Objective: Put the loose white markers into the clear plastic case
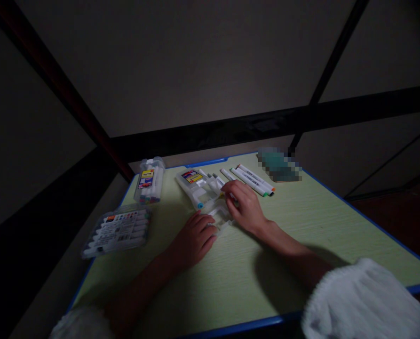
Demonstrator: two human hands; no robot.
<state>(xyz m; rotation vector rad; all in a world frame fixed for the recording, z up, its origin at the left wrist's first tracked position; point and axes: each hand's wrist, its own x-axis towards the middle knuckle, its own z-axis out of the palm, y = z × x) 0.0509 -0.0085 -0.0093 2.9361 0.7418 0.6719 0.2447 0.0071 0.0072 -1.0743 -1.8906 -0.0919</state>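
A clear plastic marker case [186, 182] lies opened in the middle of the table, with a colourful label and a blue-ended marker [200, 205] along its near side. Its clear lid [225, 227] is folded out toward me. My left hand [194, 239] curls its fingers over the left part of this lid. Over the right side of the case is my right hand [245, 207], thumb and fingers bent together; what lies between them is mostly hidden. Just beyond the right hand, several white markers [250, 180] with green, orange and dark ends lie on the table.
At the left stand a closed clear marker case [150, 181] and, nearer, a flatter case of markers [120, 229] overhanging the table's left edge. A blurred teal object [278, 165] lies at the far right. The light green table [301, 216] has a blue rim, with a wall behind.
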